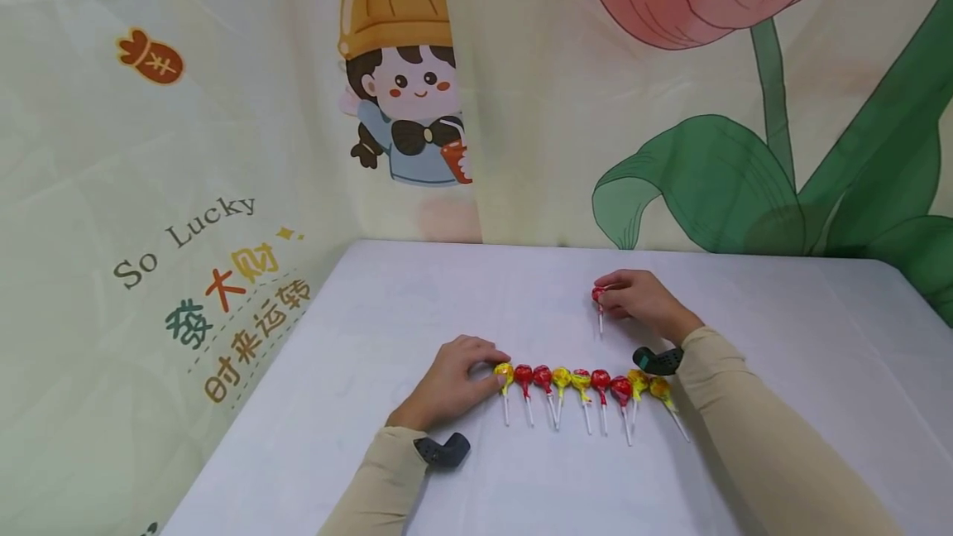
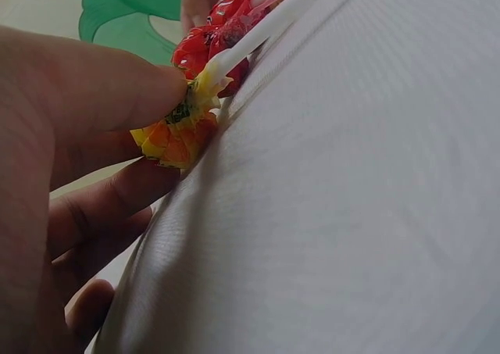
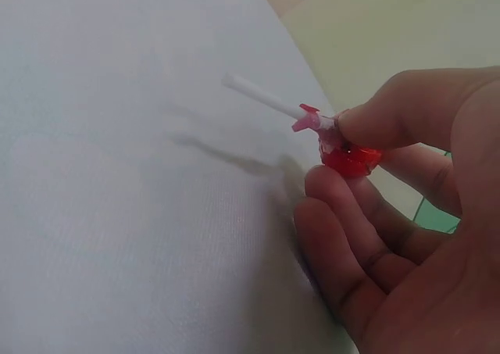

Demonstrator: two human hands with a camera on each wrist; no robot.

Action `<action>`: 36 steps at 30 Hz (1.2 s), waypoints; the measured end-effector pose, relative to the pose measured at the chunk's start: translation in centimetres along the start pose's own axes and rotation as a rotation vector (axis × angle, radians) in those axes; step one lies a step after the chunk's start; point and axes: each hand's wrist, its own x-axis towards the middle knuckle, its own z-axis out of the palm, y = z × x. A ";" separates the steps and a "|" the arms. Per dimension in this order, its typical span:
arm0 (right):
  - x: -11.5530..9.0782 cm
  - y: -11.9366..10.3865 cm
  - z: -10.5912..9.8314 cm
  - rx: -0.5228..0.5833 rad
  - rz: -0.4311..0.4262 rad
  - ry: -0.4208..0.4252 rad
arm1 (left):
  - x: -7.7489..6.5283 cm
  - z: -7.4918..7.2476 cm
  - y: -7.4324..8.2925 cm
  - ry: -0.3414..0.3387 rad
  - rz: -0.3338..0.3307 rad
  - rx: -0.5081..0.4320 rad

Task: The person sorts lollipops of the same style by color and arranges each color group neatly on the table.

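Several wrapped lollipops lie side by side in a row on the white table, red and yellow heads toward the back, white sticks toward the front. At the row's left end, my left hand (image 1: pixel 462 379) pinches the head of a yellow lollipop (image 2: pixel 176 139) between thumb and fingers. Beside it sits a red lollipop (image 1: pixel 524 375). Behind the row, my right hand (image 1: pixel 646 302) holds another red lollipop (image 3: pixel 349 160) by its head, the stick pointing toward the front. Part of that head is hidden by the thumb and fingers.
The right end of the row is a yellow lollipop (image 1: pixel 659 388) lying at a slant, close to the right forearm. The white tabletop (image 1: pixel 804 354) ends at the back against a printed curtain (image 1: pixel 536 106). Each wrist wears a black device (image 1: pixel 444 450).
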 end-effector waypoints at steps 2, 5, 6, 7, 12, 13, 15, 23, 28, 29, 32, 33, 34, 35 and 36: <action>0.1 -0.1 0.1 -0.011 -0.012 -0.001 | 0.0 0.0 0.0 0.002 -0.001 0.009; 0.4 -0.1 0.2 -0.030 -0.012 0.011 | 0.0 0.0 0.1 -0.005 -0.011 0.012; 0.5 0.0 0.3 -0.038 -0.013 0.014 | 0.0 0.0 0.1 -0.008 -0.015 0.011; 0.6 0.0 0.3 -0.047 -0.012 0.018 | 0.0 0.0 0.2 -0.011 -0.019 0.010; 0.9 0.0 0.6 -0.089 -0.017 0.026 | 0.0 -0.1 0.4 -0.016 -0.027 0.001; 1.0 0.0 0.6 -0.094 -0.013 0.029 | 0.0 -0.1 0.4 -0.016 -0.024 -0.002; 1.2 -0.1 0.8 -0.102 -0.010 0.033 | -0.1 -0.1 0.4 -0.014 -0.016 -0.004; 1.6 -0.4 1.2 -0.116 -0.014 0.048 | -0.1 -0.1 0.3 -0.009 -0.006 0.007; 1.7 -0.2 1.2 -0.131 -0.012 0.056 | -0.1 -0.2 0.4 -0.006 0.006 0.002; 1.8 -0.1 1.2 -0.132 -0.011 0.057 | -0.1 -0.3 0.4 -0.005 0.008 0.002; 1.7 -0.1 1.1 -0.134 -0.009 0.067 | -0.1 -0.3 0.5 -0.003 0.009 0.000; 1.7 -0.1 1.1 -0.132 -0.006 0.071 | -0.1 -0.3 0.5 -0.002 0.010 0.000; 1.7 -0.2 1.1 -0.132 -0.006 0.073 | -0.1 -0.3 0.5 -0.001 0.009 0.000; 1.7 -0.2 1.1 -0.132 -0.006 0.074 | -0.1 -0.3 0.4 -0.002 0.007 0.001; 1.7 -0.2 1.1 -0.133 -0.005 0.075 | -0.1 -0.3 0.4 -0.001 0.005 0.002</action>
